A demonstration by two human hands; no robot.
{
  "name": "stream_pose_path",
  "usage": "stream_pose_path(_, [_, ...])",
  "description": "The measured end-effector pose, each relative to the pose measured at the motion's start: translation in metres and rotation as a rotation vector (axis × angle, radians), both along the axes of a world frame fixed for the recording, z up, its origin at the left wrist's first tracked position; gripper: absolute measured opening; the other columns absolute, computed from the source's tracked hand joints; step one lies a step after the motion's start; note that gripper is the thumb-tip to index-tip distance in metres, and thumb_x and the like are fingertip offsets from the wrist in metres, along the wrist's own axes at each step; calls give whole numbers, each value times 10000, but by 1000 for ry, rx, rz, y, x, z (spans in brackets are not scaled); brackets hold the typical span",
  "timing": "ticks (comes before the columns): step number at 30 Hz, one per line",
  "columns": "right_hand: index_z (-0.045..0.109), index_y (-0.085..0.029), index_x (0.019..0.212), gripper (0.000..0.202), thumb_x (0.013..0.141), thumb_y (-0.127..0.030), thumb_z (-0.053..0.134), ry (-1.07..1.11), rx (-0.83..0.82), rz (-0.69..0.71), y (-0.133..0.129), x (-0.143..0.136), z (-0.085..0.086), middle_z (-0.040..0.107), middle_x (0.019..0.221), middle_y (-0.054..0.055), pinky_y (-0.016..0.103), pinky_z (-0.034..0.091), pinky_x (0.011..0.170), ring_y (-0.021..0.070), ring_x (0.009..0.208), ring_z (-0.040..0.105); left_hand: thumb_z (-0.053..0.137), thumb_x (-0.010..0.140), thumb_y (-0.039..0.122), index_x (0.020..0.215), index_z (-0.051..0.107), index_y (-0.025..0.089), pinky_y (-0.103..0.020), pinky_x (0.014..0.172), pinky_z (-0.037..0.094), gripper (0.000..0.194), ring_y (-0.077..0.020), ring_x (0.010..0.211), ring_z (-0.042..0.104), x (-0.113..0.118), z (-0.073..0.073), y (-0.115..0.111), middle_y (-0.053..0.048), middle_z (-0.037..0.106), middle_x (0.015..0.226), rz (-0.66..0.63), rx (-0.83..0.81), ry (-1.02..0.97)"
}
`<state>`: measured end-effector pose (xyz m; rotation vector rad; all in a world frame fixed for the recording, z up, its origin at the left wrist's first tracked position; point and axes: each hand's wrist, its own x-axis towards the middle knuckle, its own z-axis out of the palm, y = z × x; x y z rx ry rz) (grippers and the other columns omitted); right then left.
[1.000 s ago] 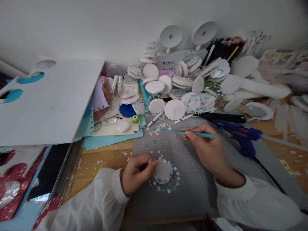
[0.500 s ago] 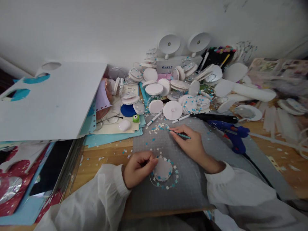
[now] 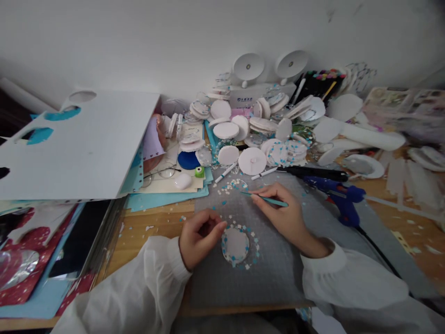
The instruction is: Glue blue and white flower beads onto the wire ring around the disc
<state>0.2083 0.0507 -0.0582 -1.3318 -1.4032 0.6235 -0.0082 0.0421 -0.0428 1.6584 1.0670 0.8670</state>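
A round white disc (image 3: 236, 245) lies on the grey cutting mat (image 3: 274, 278), ringed by small blue and white flower-shaped pieces. At its upper left rim is my left hand (image 3: 200, 237), thumb and forefinger brought together; whatever sits between the fingertips is too small to make out. My right hand (image 3: 281, 211) is closed around teal tweezers (image 3: 274, 201), held nearly level and pointing left. Their tips are beside a scatter of tiny white and blue flower pieces (image 3: 231, 186) on the mat.
Stacked white discs (image 3: 252, 160) fill the back of the table. A blue glue gun (image 3: 342, 195) with its cord lies on the right. White foam board (image 3: 93, 144) covers the left side, above papers. Glasses (image 3: 167, 172) and a white case (image 3: 182, 181) rest on paper.
The tweezers and my right hand have moved slightly right and down from the flower pieces. At the disc, the outer ring of flowers has shifted a little. The whole view has moved slightly.
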Motion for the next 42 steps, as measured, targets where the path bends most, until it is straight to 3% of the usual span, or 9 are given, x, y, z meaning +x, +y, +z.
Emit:
stream_pose_path(4, [563, -219, 738, 101, 789, -273, 632, -49, 1, 0, 3, -1, -6, 686, 822, 42, 348, 524, 757, 187, 845, 660, 545, 848, 302, 760, 596, 135, -209, 504, 348, 195, -107, 550, 457, -1, -1, 2, -7, 540, 614, -25, 5, 37])
stream_pose_path(12, [577, -216, 769, 61, 793, -244, 626, -131, 2, -6, 6, -1, -13, 697, 871, 47, 344, 508, 770, 194, 877, 661, 526, 854, 181, 892, 660, 123, -256, 670, 442, 151, -161, 732, 600, -2, 3, 2, -80, 682, 796, -307, 143, 52])
stream_pose_path(17, [589, -216, 774, 50, 789, -237, 632, -134, -16, 0, 5, -1, -12, 696, 857, 47, 348, 507, 769, 192, 855, 658, 478, 897, 230, 906, 669, 132, -256, 715, 460, 215, -170, 793, 622, -3, 2, 2, -81, 697, 842, -202, 33, 32])
stream_pose_path(24, [564, -227, 689, 137, 753, -263, 680, 45, -81, -67, 1, -1, 5, 685, 790, 27, 333, 504, 747, 187, 815, 657, 477, 899, 306, 841, 662, 138, -225, 606, 416, 256, -133, 649, 547, -2, -1, 5, -37, 651, 733, -66, -39, -10])
stream_pose_path(28, [540, -227, 660, 196, 734, -297, 708, 292, -235, 44, -5, -1, 7, 664, 705, -11, 279, 489, 653, 151, 717, 640, 524, 874, 330, 859, 647, 134, -219, 569, 386, 232, -119, 612, 490, -1, -4, 4, -27, 607, 708, -21, -94, -64])
stream_pose_path(32, [514, -210, 678, 218, 734, -263, 718, 505, -360, 223, -13, -6, 4, 674, 751, -32, 226, 452, 576, 84, 585, 580, 611, 824, 319, 919, 632, 129, -209, 541, 354, 214, -105, 584, 451, 1, -6, 4, 7, 523, 639, -10, -133, -146])
stream_pose_path(36, [517, -204, 686, 202, 754, -241, 703, 562, -430, 333, -17, -11, 5, 665, 729, -37, 215, 446, 603, 81, 630, 585, 680, 774, 300, 965, 628, 136, -196, 492, 310, 257, -80, 523, 393, 1, -6, 4, 43, 444, 589, -32, -163, -204])
stream_pose_path(42, [518, -210, 702, 185, 767, -220, 691, 605, -458, 369, -18, -10, 5, 663, 734, -40, 223, 449, 617, 88, 662, 597, 689, 769, 273, 890, 677, 137, -194, 497, 327, 182, -83, 535, 425, 0, -7, 4, 25, 491, 593, 28, -146, -180])
